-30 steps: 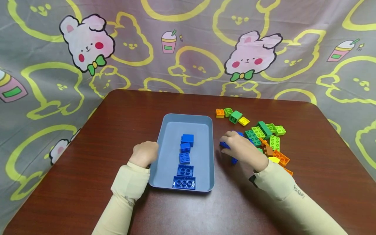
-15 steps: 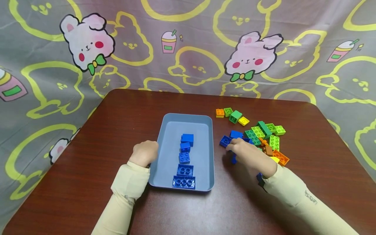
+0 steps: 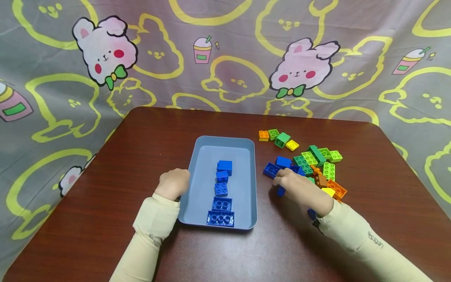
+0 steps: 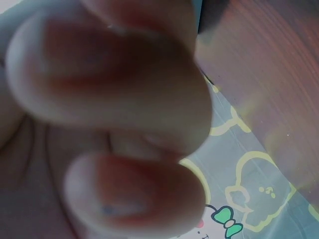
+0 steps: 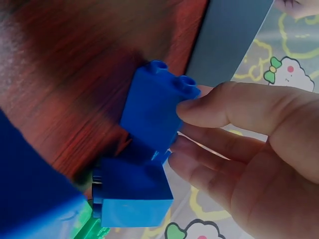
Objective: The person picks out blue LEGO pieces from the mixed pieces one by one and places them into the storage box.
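My left hand (image 3: pixel 174 184) is at the left rim of the blue-grey tray (image 3: pixel 241 180), fingers curled and overlapping the edge; the left wrist view shows blurred fingers (image 4: pixel 124 99) up close. Several blue toy bricks (image 3: pixel 221 189) lie in a column inside the tray. To the right of it, my right hand (image 3: pixel 299 190) pinches a blue brick (image 5: pixel 149 104) between thumb and fingers, its studs facing the tray side. Another blue brick (image 5: pixel 132 186) sits just beside the fingertips. Beyond the hand lie a long blue brick (image 3: pixel 271 170) and a blue block (image 3: pixel 283 161).
Green bricks (image 3: pixel 309 158), orange bricks (image 3: pixel 336 189) and a yellow brick (image 3: pixel 329 192) are heaped right of my right hand. A short row with an orange brick (image 3: pixel 263 135) and a green block (image 3: pixel 282 140) lies farther back. A patterned cloth (image 3: pixel 225 58) hangs behind the table (image 3: pixel 151 145).
My right hand has drawn back from the long blue brick toward the nearer blue brick, uncovering the blue bricks behind it. The left hand and tray have stayed put.
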`<state>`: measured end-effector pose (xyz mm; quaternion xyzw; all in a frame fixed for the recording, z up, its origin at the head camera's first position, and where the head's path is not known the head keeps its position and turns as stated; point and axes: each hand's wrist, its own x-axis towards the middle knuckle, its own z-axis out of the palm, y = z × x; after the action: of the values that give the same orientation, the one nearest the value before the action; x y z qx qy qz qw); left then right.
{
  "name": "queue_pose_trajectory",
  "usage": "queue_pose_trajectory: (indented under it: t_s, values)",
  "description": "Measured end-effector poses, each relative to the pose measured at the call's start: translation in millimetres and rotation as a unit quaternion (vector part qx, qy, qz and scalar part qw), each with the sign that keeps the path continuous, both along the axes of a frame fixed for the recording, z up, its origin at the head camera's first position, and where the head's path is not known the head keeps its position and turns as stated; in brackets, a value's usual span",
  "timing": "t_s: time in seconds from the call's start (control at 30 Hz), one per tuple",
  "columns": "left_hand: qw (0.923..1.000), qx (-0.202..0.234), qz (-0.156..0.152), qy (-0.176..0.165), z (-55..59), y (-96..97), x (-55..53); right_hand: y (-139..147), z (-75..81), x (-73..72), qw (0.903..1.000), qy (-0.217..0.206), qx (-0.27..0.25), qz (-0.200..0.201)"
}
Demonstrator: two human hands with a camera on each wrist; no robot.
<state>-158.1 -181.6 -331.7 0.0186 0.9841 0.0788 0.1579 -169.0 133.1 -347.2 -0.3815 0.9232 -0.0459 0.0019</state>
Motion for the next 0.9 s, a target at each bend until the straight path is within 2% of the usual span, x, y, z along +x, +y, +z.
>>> queue_pose_trajectory:
  t_s: [0.27, 0.4, 0.63, 0.9]
  values:
    - [1.0, -0.002, 0.001, -0.003, 0.2, 0.1, -0.7, 3.4, -4.4, -0.5, 0.9996, 0.017, -0.019, 0.013]
    - [1.0, -0.002, 0.002, -0.002, -0.2, 0.1, -0.9, 4.3, -5.6, -1.5, 0.9996, 0.015, -0.018, 0.014]
    - [1.0, -0.001, 0.0, -0.002, -0.1, -0.1, -0.6, 5.4, -4.3, -2.2, 0.9988, 0.042, -0.008, 0.025]
    - [1.0, 0.0, -0.001, -0.003, -0.5, -0.5, -0.6, 5.5, -5.2, -1.1, 0.9994, 0.026, -0.002, 0.021]
